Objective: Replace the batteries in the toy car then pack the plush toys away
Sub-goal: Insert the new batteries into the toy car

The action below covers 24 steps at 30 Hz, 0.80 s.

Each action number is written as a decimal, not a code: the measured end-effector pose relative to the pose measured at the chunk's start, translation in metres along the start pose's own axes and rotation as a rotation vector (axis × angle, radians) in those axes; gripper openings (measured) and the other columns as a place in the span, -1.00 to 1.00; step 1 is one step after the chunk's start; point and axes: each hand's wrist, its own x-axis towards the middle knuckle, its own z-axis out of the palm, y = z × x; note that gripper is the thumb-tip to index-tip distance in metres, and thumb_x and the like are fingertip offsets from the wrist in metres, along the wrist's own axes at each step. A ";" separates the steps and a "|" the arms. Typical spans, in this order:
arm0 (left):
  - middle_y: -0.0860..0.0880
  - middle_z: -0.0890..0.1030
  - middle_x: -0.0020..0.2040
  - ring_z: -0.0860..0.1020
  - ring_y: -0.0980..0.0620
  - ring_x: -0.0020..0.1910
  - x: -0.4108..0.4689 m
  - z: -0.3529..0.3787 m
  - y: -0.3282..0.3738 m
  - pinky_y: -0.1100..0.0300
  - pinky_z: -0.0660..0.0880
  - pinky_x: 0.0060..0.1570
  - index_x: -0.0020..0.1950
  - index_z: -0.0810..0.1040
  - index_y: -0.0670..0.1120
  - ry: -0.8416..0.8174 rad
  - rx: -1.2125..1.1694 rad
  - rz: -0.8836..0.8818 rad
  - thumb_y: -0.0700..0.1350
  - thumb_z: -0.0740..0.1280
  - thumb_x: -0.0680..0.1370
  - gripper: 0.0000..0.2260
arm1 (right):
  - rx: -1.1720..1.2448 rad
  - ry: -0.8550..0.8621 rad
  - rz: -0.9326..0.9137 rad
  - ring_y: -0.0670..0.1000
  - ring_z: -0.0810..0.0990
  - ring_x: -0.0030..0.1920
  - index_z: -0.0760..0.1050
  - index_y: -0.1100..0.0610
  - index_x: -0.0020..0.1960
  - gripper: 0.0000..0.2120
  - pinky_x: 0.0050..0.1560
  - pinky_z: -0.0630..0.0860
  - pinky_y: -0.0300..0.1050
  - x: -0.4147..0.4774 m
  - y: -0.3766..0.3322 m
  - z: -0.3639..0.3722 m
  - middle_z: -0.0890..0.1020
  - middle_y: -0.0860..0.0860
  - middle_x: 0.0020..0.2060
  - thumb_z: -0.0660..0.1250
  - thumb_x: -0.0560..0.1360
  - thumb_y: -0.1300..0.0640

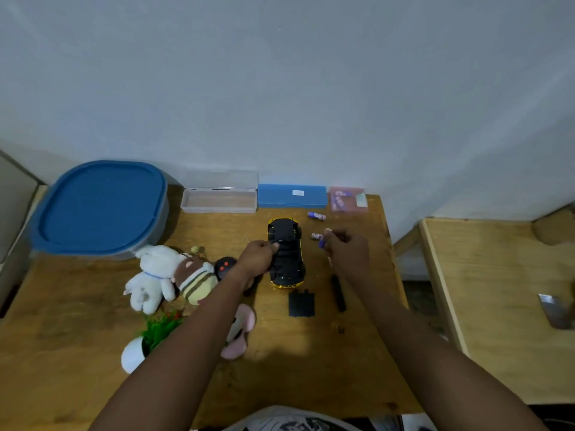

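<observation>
Batteries (338, 200) inside pink case (351, 210)

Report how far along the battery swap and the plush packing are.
Done: the toy car lies belly up, its black cover off on the table beside the screwdriver. In hand: the left hand steadies the car while the right hand pinches a battery; another battery lies loose near the pink box. Left: closing the car, and packing: the white plush and striped plush lie out, the blue-lidded bin closed.

One toy car (285, 251), three plush toys (149, 275), two loose batteries (316, 216), three slim cases (292, 196), one lidded tub (99, 206)
</observation>
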 end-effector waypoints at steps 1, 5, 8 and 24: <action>-0.28 0.63 0.03 0.59 -0.08 -0.16 -0.005 0.001 0.002 0.19 0.56 -0.24 0.17 0.50 -0.23 -0.003 -0.034 0.002 -0.11 0.19 0.70 -0.80 | 0.051 -0.005 0.012 -0.05 0.66 -0.14 0.64 0.12 0.02 -0.80 -0.22 0.54 -0.26 -0.002 -0.003 -0.002 0.69 0.00 -0.16 0.35 0.55 0.01; -0.25 0.60 0.18 0.63 -0.19 0.11 -0.015 0.002 0.000 -0.17 0.60 0.14 0.27 0.37 -0.14 -0.041 -0.153 0.031 0.05 0.22 0.68 -0.70 | 0.281 -0.040 0.050 0.05 0.71 -0.11 0.57 0.17 0.06 -0.86 -0.10 0.67 -0.06 -0.012 -0.018 -0.007 0.69 0.10 -0.10 0.39 0.53 0.15; -0.23 0.60 0.25 0.59 -0.26 0.24 -0.023 0.001 -0.002 -0.34 0.47 0.25 0.33 0.35 -0.11 -0.077 -0.290 0.074 0.13 0.22 0.66 -0.62 | 0.357 -0.101 -0.027 0.11 0.72 -0.13 0.60 0.19 0.02 -0.90 -0.08 0.66 -0.01 -0.022 -0.033 -0.007 0.71 0.11 -0.17 0.40 0.51 0.23; -0.26 0.57 0.33 0.62 -0.21 0.21 -0.051 0.017 0.013 -0.02 0.66 -0.10 0.48 0.35 -0.16 -0.172 -0.705 0.188 0.03 0.09 0.72 -0.60 | 0.134 -0.201 -0.365 -0.05 0.69 -0.14 0.63 0.06 -0.07 -0.79 -0.06 0.65 -0.08 -0.066 -0.070 -0.007 0.70 0.00 -0.19 0.47 0.38 0.32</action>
